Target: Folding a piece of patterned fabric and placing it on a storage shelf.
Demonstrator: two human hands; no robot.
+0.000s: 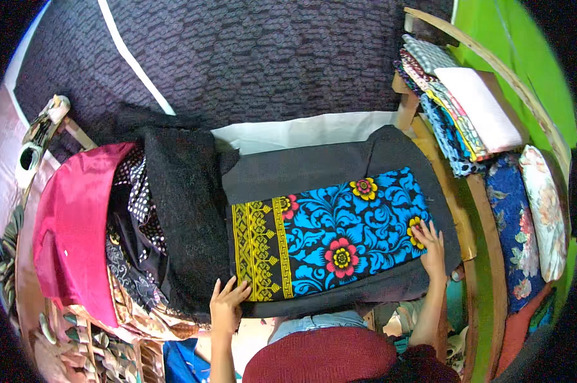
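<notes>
A folded patterned cloth (384, 223), black with blue leaves, red and yellow flowers and a yellow-gold border band at its left end, lies flat on a dark grey cloth-covered board (288, 169). My left hand (229, 301) rests at the cloth's lower left corner, fingers stretched out over the edge. On the right end, my right hand (432, 250) lies with spread fingers on the cloth, beside a yellow flower. Neither hand grips anything.
Left of the board, a fuzzy black cloth (183, 210), dotted fabric (141, 201) and a bright pink cloth (77, 230) are heaped. A stack of folded fabrics (477, 108) stands at the far right, near rolled floral cloths (512, 223). Dark textured fabric (269, 64) hangs behind.
</notes>
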